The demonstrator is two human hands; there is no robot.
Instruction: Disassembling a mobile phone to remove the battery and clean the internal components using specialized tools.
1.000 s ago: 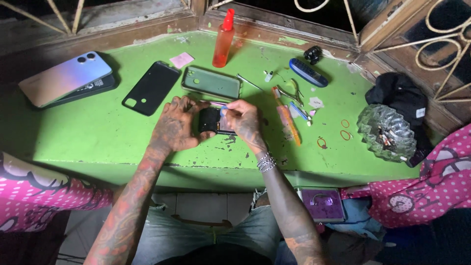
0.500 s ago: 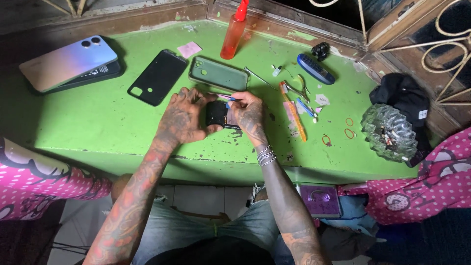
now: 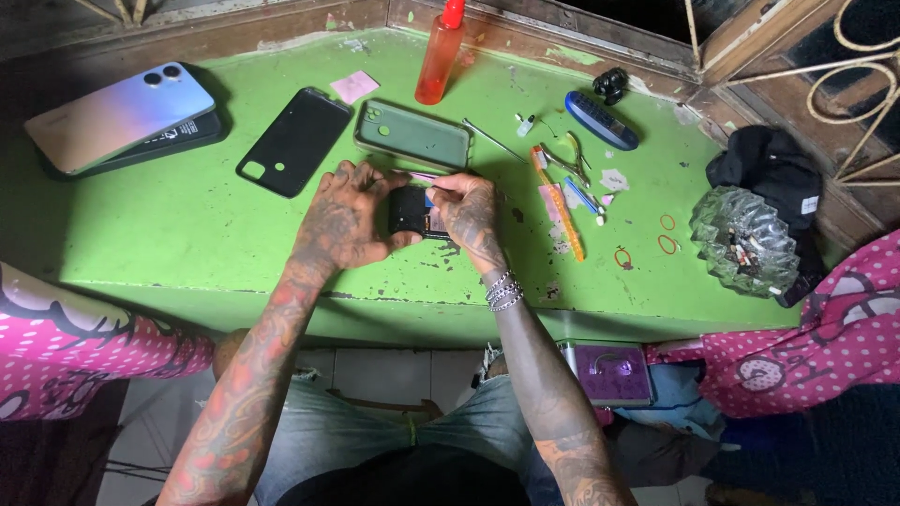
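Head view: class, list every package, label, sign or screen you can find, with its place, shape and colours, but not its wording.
Small white label: on the black cloth at the table's right edge, squarish.
Pink paper slip: far side of the green table, beside the black phone case, roughly square.
No lit screen shows; the phones lie back up.

small black phone (image 3: 410, 210) lies flat on green table, near front edge.
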